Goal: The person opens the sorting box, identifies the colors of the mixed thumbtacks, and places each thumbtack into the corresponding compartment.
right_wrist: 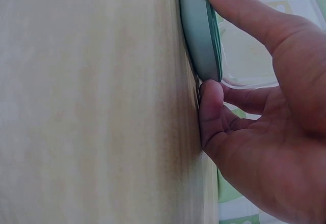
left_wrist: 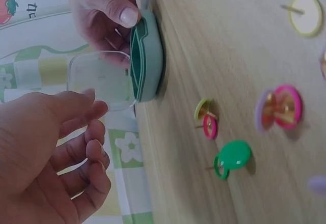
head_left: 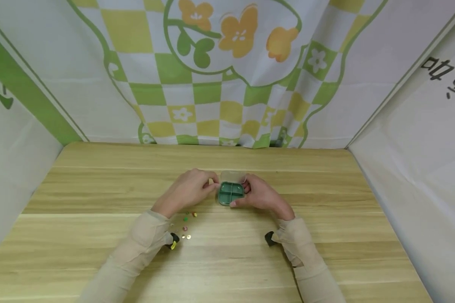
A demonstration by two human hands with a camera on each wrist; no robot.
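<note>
A small green pill box (head_left: 225,199) with four compartments sits on the table, its clear lid (left_wrist: 99,76) raised at the back. My right hand (head_left: 263,194) grips the box from the right; its thumb (left_wrist: 122,12) lies on the rim, and fingers bend round the side. At the box's left side is my left hand (head_left: 189,189), thumb and forefinger close together at the lid's edge. Whether they pinch the lid is unclear. No thumbtack shows in the box's compartments. Several loose thumbtacks, including a green one (left_wrist: 235,154) and a cream one (left_wrist: 305,14), lie nearer the left forearm.
The wooden table (head_left: 227,261) reaches back to a checked curtain (head_left: 208,92). White cloth walls (head_left: 413,139) stand on both sides. A black strap end (head_left: 270,238) sticks out at the right wrist, another (head_left: 173,240) at the left, close to the thumbtacks.
</note>
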